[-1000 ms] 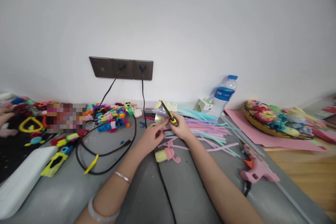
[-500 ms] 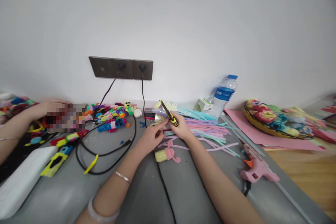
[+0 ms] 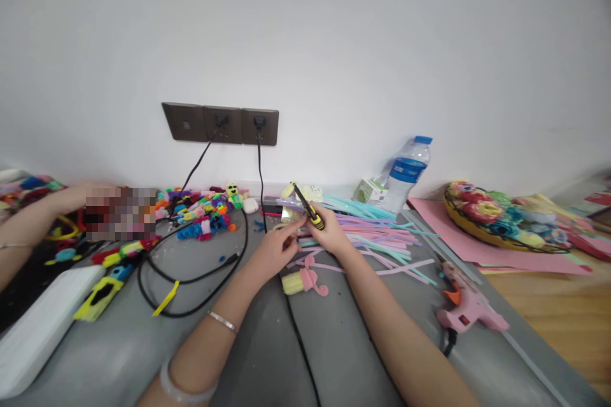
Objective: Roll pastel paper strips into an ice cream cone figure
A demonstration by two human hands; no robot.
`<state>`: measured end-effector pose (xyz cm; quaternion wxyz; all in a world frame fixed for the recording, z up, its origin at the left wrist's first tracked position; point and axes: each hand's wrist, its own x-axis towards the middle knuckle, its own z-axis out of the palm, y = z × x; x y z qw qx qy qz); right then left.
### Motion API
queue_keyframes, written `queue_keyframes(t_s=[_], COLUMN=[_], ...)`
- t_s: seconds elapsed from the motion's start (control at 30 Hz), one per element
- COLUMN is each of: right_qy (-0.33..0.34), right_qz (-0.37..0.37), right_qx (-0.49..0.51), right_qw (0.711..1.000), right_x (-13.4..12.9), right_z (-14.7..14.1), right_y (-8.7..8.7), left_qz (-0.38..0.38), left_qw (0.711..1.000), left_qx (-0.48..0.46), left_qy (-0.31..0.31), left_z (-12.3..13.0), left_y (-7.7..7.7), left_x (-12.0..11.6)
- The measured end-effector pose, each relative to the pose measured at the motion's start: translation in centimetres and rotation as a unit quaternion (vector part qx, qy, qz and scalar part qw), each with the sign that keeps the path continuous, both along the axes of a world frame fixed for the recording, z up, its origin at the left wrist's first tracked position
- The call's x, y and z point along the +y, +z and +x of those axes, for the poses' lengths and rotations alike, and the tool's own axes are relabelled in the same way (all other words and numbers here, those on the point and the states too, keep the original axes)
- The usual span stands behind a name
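Note:
My right hand point(image 3: 328, 233) is closed around a slim black-and-yellow tool point(image 3: 310, 208), which slants with one end up and to the left. Right beside it, my left hand point(image 3: 275, 253) has its fingers bent together at the right hand's fingertips; whatever they pinch is hidden. Behind my hands lies a spread of pastel fuzzy craft stems point(image 3: 382, 232) in pink, lilac and turquoise. Close below my fingers, a small pink-and-yellow fuzzy piece point(image 3: 305, 280) with curled ends rests on the grey table point(image 3: 267, 356).
A pink glue gun point(image 3: 470, 313) lies at the right, near a water bottle point(image 3: 408, 172) and a basket of fuzzy flowers point(image 3: 506, 241). Black cable point(image 3: 243, 248) loops on the left, beside colourful fuzzy figures point(image 3: 205, 226) and a white case point(image 3: 48, 331). Another person's arm point(image 3: 38, 219) reaches in there.
My hands and the tool stay practically in place. At the far left, the other person's forearm has shifted slightly.

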<state>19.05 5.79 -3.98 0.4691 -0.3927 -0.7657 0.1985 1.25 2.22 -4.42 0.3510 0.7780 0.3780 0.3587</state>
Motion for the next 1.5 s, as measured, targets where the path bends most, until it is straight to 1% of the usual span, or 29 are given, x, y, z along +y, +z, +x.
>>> queue_keyframes(t_s=[0.4,0.7,1.2,1.5], right_qy=[-0.005,0.001,0.001,0.002], right_qz=[0.007,-0.004,-0.004,-0.001], right_qx=[-0.002,0.001,0.004,0.003], right_qw=[1.0,1.0,1.0,1.0], right_x=[0.16,-0.02,0.1,0.09], right_z=[0.1,0.05,0.04,0.02], right_y=[-0.29,0.01,-0.19,-0.15], left_qz=[-0.002,-0.002,0.0,-0.005], left_qw=[1.0,1.0,1.0,1.0], left_qx=[0.0,-0.001,-0.002,-0.006], left_qy=[0.001,-0.002,-0.001,-0.004], left_z=[0.0,-0.04,-0.1,-0.05], left_y=[0.07,-0.21,-0.56,-0.43], left_x=[-0.02,0.04,0.15,0.17])
